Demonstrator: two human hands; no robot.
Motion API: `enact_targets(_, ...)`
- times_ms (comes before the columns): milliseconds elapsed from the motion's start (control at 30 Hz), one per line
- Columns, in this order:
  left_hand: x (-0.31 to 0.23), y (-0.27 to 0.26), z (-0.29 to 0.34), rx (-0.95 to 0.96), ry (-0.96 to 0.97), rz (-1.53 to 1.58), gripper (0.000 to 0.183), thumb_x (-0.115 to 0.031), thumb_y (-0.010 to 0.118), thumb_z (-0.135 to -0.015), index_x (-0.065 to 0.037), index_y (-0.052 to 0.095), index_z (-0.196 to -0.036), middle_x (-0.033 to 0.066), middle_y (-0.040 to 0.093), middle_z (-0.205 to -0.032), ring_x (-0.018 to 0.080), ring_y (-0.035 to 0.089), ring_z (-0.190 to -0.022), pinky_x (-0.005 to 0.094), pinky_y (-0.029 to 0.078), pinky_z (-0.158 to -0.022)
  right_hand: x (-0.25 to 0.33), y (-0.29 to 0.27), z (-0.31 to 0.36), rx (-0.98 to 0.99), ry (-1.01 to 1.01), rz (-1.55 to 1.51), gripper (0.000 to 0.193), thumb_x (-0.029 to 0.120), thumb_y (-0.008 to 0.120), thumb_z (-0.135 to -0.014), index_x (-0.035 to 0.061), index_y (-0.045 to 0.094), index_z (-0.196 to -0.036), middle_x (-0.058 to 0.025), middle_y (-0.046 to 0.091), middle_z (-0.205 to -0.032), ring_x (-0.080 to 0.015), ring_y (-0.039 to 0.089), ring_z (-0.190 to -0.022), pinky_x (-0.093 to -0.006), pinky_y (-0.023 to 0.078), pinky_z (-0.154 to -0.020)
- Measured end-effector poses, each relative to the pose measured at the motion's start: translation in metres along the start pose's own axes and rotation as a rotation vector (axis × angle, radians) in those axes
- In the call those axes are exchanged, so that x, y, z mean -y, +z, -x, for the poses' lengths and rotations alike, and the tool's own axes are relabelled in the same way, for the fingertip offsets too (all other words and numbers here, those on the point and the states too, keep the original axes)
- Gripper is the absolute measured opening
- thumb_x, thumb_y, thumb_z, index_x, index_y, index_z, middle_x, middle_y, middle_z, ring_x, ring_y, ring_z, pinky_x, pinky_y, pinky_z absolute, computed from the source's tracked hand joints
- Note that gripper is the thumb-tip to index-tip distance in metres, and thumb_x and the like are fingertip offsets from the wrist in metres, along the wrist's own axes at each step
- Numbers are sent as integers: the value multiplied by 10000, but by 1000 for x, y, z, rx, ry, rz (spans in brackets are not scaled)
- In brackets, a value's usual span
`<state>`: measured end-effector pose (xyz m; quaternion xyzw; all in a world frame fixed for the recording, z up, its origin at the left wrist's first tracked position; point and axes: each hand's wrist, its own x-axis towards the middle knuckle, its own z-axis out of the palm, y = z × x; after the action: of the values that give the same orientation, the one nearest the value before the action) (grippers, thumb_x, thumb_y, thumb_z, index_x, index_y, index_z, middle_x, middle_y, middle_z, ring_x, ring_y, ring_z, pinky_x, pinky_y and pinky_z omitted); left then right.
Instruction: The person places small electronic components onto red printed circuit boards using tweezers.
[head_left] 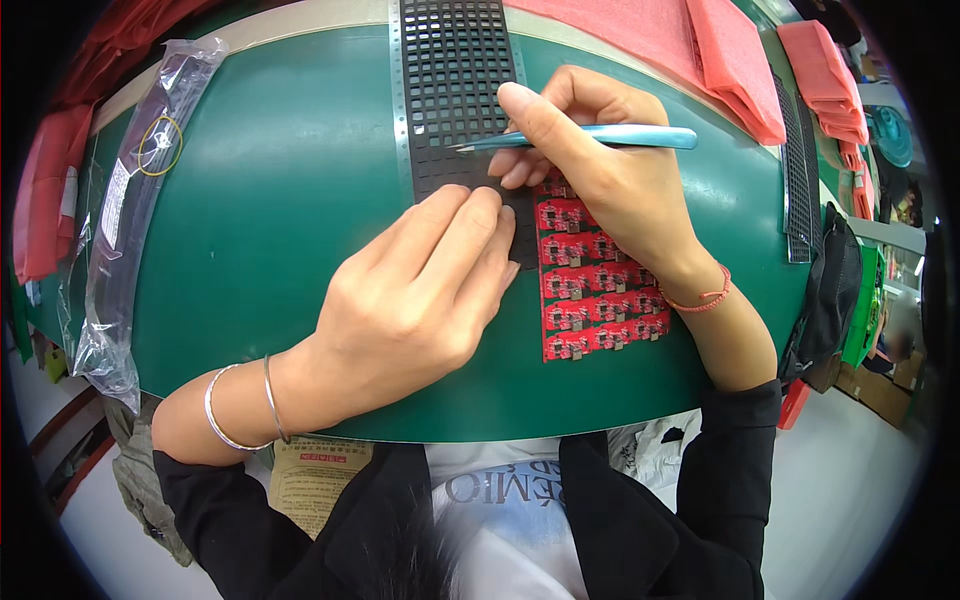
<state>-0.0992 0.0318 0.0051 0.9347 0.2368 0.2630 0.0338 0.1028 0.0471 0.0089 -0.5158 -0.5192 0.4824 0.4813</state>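
Note:
My right hand (610,170) grips a pair of blue tweezers (640,136), whose thin tips point left over a black gridded sheet (455,60). The sheet runs away from me with pale edges, and many of its square cells look cut out. My left hand (410,290) is bent over the near part of the sheet, its fingers pressed together on the black material; their tips are partly hidden. Below my right hand lies a panel of red circuit boards (600,300), set in rows with small black parts. My right wrist covers some of its right side.
All this lies on a green mat (270,200). A clear plastic bag (115,260) with a yellow rubber band (161,146) stretches along the left. Pink foam sheets (735,70) are stacked at the far right, near another black gridded strip (797,180) and a black bag (830,290).

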Motion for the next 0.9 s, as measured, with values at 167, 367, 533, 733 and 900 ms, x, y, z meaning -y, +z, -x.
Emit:
enact_targets(167, 1, 0, -1, 1, -1, 8, 342, -82, 804, -741, 41, 742, -1054, 139, 680, -1088, 282, 698, -999, 351, 598, -819, 0, 1, -1, 8, -1, 10, 279, 185, 709, -993, 0, 643, -794, -90, 732, -720, -108, 716, -654, -225, 550, -567)
enact_targets(367, 1, 1, 1, 5, 22, -22, 330, -78, 801, -743, 48, 742, -1043, 149, 682, -1086, 283, 700, -1004, 354, 601, -827, -1, 2, -1, 7, -27, 13, 265, 166, 708, -989, -4, 641, -797, -98, 732, -717, -117, 724, -659, -229, 556, -571)
enact_targets(533, 1, 1, 2, 11, 36, -41, 334, -81, 800, -750, 51, 740, -1051, 161, 685, -1104, 289, 702, -1030, 350, 601, -839, 2, 5, -2, 14, -11, 42, 250, 146, 708, -982, -11, 644, -798, -101, 730, -717, -119, 726, -668, -233, 560, -578)
enact_targets(733, -7, 2, -2, 16, 4, -51, 380, -109, 809, -754, 57, 729, -1086, 201, 680, -1168, 327, 709, -1065, 364, 603, -848, -1, 6, 4, 0, -260, 167, 153, 65, 766, -884, -29, 663, -821, -90, 702, -707, -116, 686, -660, -262, 528, -594)
enact_targets(900, -7, -1, -6, 18, 26, -52, 362, -141, 772, -760, 70, 701, -1046, 202, 667, -1154, 322, 705, -1044, 345, 615, -780, 29, -10, 15, 8, -346, 97, 124, 59, 740, -936, -25, 677, -870, -76, 715, -747, -118, 706, -687, -243, 559, -625)
